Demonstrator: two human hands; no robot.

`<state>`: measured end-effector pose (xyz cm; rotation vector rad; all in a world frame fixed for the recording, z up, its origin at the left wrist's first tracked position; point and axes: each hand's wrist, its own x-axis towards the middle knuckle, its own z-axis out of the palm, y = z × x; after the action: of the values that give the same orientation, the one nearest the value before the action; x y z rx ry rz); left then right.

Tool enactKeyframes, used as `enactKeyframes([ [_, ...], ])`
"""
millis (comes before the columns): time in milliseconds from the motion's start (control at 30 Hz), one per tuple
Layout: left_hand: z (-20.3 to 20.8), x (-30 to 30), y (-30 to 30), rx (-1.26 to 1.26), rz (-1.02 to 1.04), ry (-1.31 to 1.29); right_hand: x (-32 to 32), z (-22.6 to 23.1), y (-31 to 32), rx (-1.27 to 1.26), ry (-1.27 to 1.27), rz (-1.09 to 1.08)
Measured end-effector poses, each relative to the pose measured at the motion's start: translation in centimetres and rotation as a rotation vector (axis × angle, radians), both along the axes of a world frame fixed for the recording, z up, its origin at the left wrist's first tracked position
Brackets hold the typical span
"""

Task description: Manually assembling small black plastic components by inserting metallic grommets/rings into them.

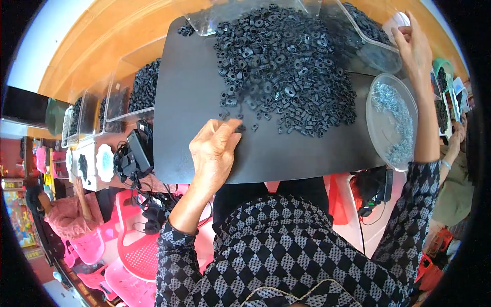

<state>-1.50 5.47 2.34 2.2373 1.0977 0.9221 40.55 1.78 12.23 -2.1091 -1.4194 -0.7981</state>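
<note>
A large heap of small black plastic parts [286,66] covers the far middle of the dark tabletop [189,92]. At the heap's near left edge, my left hand [214,148] is closed, thumb and fingers pressed together close to a few loose black parts; what it holds, if anything, is hidden. My right hand [415,48] reaches to the far right, its fingers closed on a whitish rounded thing [397,22] whose kind I cannot make out. Below my right wrist, a clear oval tray [376,130] carries many tiny shiny, bluish-silver pieces [396,117].
Clear plastic bins [115,97] of black parts stand to the left, and another bin [381,43] stands at the far right. A black boxy device [139,151] with cables sits by the table's left edge. Pink chairs [135,225] and other people [76,215] are on both sides.
</note>
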Motion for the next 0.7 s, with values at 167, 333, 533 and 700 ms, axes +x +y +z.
enactKeyframes([
  [167, 0.3, 0.6, 0.4, 0.053, -0.014, 0.040, -11.0, -3.3, -1.2, 0.099, -0.019, 0.521],
  [333, 0.9, 3.4, 2.3, 0.225, -0.061, 0.076, -17.0, -7.2, -0.3, -0.042, 0.223, 0.780],
  [533, 0.0, 7.2, 5.1, 0.443, -0.101, 0.264, -18.4, -8.1, 0.1, 0.009, 0.332, 0.801],
  [700, -0.3, 8.0, 6.3, 0.543, -0.139, 0.395, -18.4, -8.9, -0.8, -0.012, 0.502, 0.752],
])
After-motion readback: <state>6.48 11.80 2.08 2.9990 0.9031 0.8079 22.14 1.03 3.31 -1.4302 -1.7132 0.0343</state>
